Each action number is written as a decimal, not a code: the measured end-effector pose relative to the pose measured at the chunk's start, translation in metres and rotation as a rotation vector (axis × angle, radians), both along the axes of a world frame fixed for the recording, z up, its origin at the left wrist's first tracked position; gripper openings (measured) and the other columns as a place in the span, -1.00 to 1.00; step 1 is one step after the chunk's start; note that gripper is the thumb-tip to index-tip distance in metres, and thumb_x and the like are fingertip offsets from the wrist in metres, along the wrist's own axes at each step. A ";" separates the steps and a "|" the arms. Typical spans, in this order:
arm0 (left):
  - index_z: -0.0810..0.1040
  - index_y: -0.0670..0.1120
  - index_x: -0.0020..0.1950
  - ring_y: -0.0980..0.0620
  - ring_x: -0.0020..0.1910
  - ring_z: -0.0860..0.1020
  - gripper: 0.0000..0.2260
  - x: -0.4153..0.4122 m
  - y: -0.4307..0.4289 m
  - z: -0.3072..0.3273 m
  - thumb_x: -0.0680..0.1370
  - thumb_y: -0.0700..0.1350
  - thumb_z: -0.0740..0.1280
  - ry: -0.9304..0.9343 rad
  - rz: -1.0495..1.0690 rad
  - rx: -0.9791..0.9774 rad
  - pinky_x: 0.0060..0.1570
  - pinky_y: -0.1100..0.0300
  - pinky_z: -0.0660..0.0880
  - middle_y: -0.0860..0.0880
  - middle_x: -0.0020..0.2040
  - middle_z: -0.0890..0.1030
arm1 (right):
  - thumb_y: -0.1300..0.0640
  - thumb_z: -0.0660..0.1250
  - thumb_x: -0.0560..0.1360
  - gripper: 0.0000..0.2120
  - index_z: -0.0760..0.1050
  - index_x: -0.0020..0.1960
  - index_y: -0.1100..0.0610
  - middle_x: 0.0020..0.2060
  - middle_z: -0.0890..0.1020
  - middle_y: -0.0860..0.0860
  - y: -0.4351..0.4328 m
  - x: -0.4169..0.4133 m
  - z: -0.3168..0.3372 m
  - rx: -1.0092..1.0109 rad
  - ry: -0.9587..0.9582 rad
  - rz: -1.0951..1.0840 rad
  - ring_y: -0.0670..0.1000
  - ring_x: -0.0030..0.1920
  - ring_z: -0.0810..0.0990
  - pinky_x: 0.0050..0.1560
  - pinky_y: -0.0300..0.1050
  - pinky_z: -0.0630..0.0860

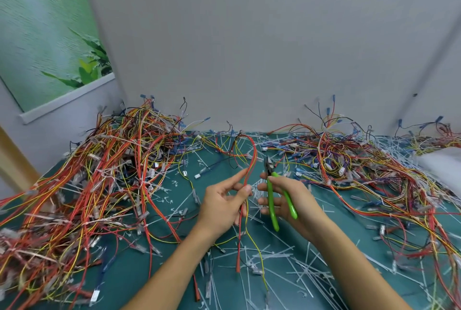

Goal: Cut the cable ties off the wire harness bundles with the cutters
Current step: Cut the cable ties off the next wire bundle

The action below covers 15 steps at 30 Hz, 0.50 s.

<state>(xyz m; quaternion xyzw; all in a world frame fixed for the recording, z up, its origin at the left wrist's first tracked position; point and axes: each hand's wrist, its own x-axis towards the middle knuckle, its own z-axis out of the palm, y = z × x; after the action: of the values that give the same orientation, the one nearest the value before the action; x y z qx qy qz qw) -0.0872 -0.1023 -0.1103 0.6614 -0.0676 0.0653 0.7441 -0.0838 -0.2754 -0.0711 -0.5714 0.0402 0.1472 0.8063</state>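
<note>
My left hand (222, 206) holds a thin bundle of red and yellow wires (252, 160) that loops up over the green mat; thumb and fingers pinch it near the middle of the view. Its loose ends hang down toward me. My right hand (287, 199) grips the green-handled cutters (272, 194), handles spread and dark jaws pointing up, just right of the wire loop. Whether a cable tie sits on the held bundle I cannot tell.
A big tangled heap of red, orange and yellow harnesses (94, 185) fills the left side. Another heap (361, 167) spreads across the right and back. Cut white cable ties (287, 267) litter the green mat (174, 259). A grey wall stands close behind.
</note>
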 end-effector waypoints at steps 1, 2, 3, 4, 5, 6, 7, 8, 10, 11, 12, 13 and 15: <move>0.62 0.16 0.28 0.02 -0.57 0.47 -0.64 -0.001 0.000 -0.001 0.59 -0.23 0.41 -0.009 0.009 0.015 -0.64 0.26 0.36 -0.03 -0.21 0.59 | 0.14 0.31 0.61 -0.65 0.52 0.34 0.27 -0.04 0.69 0.13 0.002 -0.001 0.000 0.017 0.001 0.017 0.15 -0.22 0.67 -0.25 0.04 0.63; 0.63 0.19 0.27 0.02 -0.57 0.47 -0.63 -0.003 -0.001 -0.002 0.59 -0.23 0.41 -0.012 0.008 0.031 -0.63 0.26 0.37 0.01 -0.20 0.57 | 0.13 0.33 0.57 -0.61 0.52 0.33 0.28 -0.01 0.69 0.13 0.003 -0.002 -0.001 0.058 0.007 0.037 0.15 -0.22 0.67 -0.25 0.03 0.63; 0.63 0.23 0.26 0.02 -0.57 0.48 -0.62 -0.005 -0.003 -0.002 0.59 -0.23 0.41 -0.008 -0.003 0.047 -0.62 0.26 0.38 0.05 -0.19 0.57 | 0.10 0.35 0.52 -0.58 0.53 0.32 0.28 0.04 0.68 0.13 0.005 -0.002 0.000 0.119 0.017 0.063 0.14 -0.23 0.67 -0.24 0.02 0.63; 0.63 0.27 0.25 0.02 -0.58 0.48 -0.60 -0.008 -0.004 -0.002 0.60 -0.23 0.40 0.000 -0.021 0.063 -0.62 0.26 0.38 0.07 -0.19 0.57 | 0.08 0.36 0.48 -0.57 0.54 0.28 0.28 0.07 0.67 0.12 0.006 -0.003 0.000 0.189 0.024 0.091 0.14 -0.23 0.67 -0.24 0.01 0.63; 0.62 0.29 0.24 0.01 -0.58 0.49 -0.59 -0.010 -0.006 -0.001 0.60 -0.23 0.39 0.007 -0.041 0.079 -0.62 0.26 0.39 0.08 -0.18 0.58 | 0.07 0.35 0.47 -0.59 0.55 0.24 0.28 0.10 0.67 0.12 0.006 -0.004 0.001 0.255 0.024 0.112 0.14 -0.24 0.67 -0.25 0.00 0.62; 0.62 0.29 0.24 0.00 -0.58 0.50 -0.60 -0.011 -0.008 0.000 0.60 -0.22 0.40 0.010 -0.057 0.094 -0.61 0.26 0.40 0.08 -0.18 0.60 | 0.08 0.34 0.47 -0.61 0.55 0.22 0.27 0.14 0.66 0.13 0.005 -0.004 0.002 0.309 0.020 0.122 0.15 -0.24 0.68 -0.26 0.00 0.60; 0.62 0.29 0.23 -0.01 -0.57 0.52 -0.62 -0.013 -0.009 0.001 0.60 -0.20 0.41 0.014 -0.067 0.103 -0.61 0.26 0.40 0.05 -0.17 0.62 | 0.08 0.32 0.49 -0.62 0.54 0.21 0.28 0.19 0.65 0.15 0.003 -0.003 0.003 0.356 0.014 0.126 0.15 -0.26 0.67 -0.29 -0.02 0.58; 0.63 0.28 0.21 -0.03 -0.55 0.55 -0.65 -0.014 -0.008 0.002 0.59 -0.17 0.42 0.023 -0.072 0.109 -0.60 0.26 0.41 0.02 -0.16 0.64 | 0.08 0.30 0.50 -0.62 0.54 0.22 0.30 0.23 0.65 0.18 0.002 -0.003 0.004 0.404 0.010 0.129 0.13 -0.27 0.66 -0.32 -0.04 0.57; 0.65 0.23 0.19 -0.10 -0.49 0.61 -0.74 -0.014 -0.008 0.002 0.59 -0.11 0.43 0.051 -0.097 0.144 -0.54 0.23 0.46 -0.05 -0.13 0.71 | 0.07 0.29 0.50 -0.61 0.53 0.22 0.29 0.19 0.65 0.22 -0.002 -0.003 0.004 0.512 0.023 0.122 0.08 -0.29 0.60 -0.36 -0.08 0.53; 0.65 0.18 0.21 -0.13 -0.44 0.64 -0.78 -0.015 -0.008 0.001 0.59 -0.07 0.42 0.060 -0.119 0.169 -0.49 0.19 0.50 -0.10 -0.11 0.73 | 0.07 0.29 0.49 -0.62 0.53 0.21 0.28 0.12 0.65 0.21 -0.003 -0.003 0.004 0.559 0.031 0.123 0.06 -0.30 0.57 -0.37 -0.10 0.50; 0.66 0.13 0.22 -0.15 -0.38 0.67 -0.79 -0.015 -0.008 0.001 0.60 -0.04 0.41 0.058 -0.139 0.183 -0.41 0.13 0.54 -0.14 -0.09 0.74 | 0.06 0.30 0.48 -0.64 0.53 0.18 0.26 0.06 0.63 0.19 -0.004 -0.003 0.004 0.597 0.038 0.131 0.04 -0.31 0.53 -0.37 -0.12 0.47; 0.68 0.08 0.21 -0.17 -0.29 0.70 -0.80 -0.016 -0.008 0.000 0.60 -0.02 0.40 0.043 -0.150 0.182 -0.32 0.07 0.58 -0.13 -0.07 0.75 | 0.05 0.30 0.48 -0.67 0.52 0.14 0.24 0.00 0.61 0.17 -0.004 -0.003 0.004 0.617 0.046 0.143 0.02 -0.33 0.48 -0.37 -0.14 0.44; 0.73 -0.01 0.11 -0.19 -0.08 0.72 -0.79 -0.014 -0.007 0.002 0.60 0.04 0.36 -0.002 -0.127 0.164 -0.07 -0.04 0.64 -0.08 -0.04 0.75 | 0.05 0.30 0.48 -0.73 0.50 0.04 0.23 -0.10 0.57 0.15 -0.005 -0.002 0.004 0.582 0.068 0.157 0.00 -0.37 0.37 -0.39 -0.16 0.36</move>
<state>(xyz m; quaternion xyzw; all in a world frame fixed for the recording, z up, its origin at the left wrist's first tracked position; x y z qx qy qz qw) -0.1015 -0.1097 -0.1087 0.7143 -0.1153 0.0129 0.6902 -0.0855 -0.2804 -0.0670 -0.3126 -0.0211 0.2334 0.9205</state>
